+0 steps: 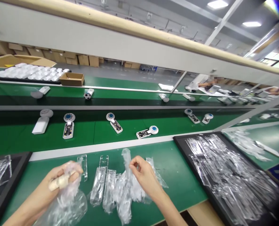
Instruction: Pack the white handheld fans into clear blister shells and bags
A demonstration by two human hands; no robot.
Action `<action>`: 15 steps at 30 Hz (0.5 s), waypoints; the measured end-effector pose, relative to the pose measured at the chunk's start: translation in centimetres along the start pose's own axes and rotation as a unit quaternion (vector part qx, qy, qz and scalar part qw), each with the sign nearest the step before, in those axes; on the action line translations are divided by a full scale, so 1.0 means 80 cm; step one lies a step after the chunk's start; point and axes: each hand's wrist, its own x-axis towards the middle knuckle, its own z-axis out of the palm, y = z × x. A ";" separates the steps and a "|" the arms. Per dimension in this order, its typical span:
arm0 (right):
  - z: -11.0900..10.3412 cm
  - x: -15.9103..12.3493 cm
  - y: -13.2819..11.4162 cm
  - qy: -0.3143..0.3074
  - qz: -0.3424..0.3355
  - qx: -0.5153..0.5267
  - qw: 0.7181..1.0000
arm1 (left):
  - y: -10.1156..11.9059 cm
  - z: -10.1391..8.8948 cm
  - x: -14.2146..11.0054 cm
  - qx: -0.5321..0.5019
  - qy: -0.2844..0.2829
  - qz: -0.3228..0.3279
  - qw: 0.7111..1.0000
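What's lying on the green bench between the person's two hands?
In the head view, clear plastic sleeves lie on the green workbench between the left hand and the right hand.

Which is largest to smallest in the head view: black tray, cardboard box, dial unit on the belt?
Black tray, cardboard box, dial unit. Nearness to the camera may exaggerate the tray.

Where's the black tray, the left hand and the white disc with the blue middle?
black tray [195,134]: head view, top rim.
left hand [56,180]: head view, back of hand.
white disc [153,129]: head view, blue middle.
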 end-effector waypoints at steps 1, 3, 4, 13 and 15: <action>-0.006 0.004 -0.007 -0.014 0.020 0.028 0.999 | 0.002 0.000 -0.001 0.018 -0.022 0.008 1.000; -0.010 0.011 -0.015 -0.029 0.069 0.100 0.992 | 0.004 0.008 -0.007 0.053 -0.053 0.022 0.997; -0.009 0.014 -0.018 -0.036 0.089 0.141 0.985 | 0.005 0.015 -0.012 0.063 -0.062 0.025 0.996; 0.081 -0.005 -0.059 0.100 0.230 0.637 0.729 | -0.024 0.094 -0.037 0.116 -0.073 0.083 0.987; 0.099 -0.015 -0.067 0.116 0.240 0.680 0.683 | -0.040 0.095 -0.038 0.130 -0.055 0.088 0.986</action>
